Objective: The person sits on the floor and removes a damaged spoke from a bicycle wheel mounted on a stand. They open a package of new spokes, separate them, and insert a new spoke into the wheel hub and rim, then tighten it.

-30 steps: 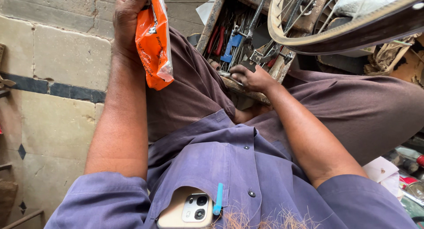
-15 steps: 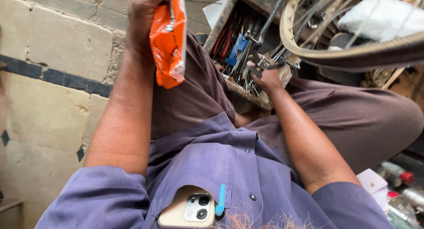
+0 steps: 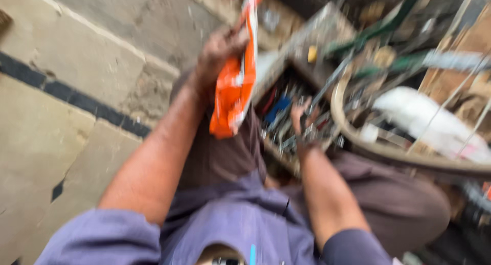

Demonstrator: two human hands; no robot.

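Frame is motion-blurred — our left hand [image 3: 217, 52] grips an orange packet [image 3: 232, 88] by its upper part, fingers wrapped shut around it, so it hangs clear above our lap. Right of the packet, near but apart, our right hand [image 3: 302, 119] reaches into the tool box [image 3: 307, 45] among blurred tools [image 3: 279, 109] — grip unclear.

Orange-and-white plastic packet [image 3: 232, 91]; lilac cloth shirt [image 3: 225, 229]; brown trousers [image 3: 404, 203]; beige stone floor [image 3: 56, 137] crossed by a black stripe.
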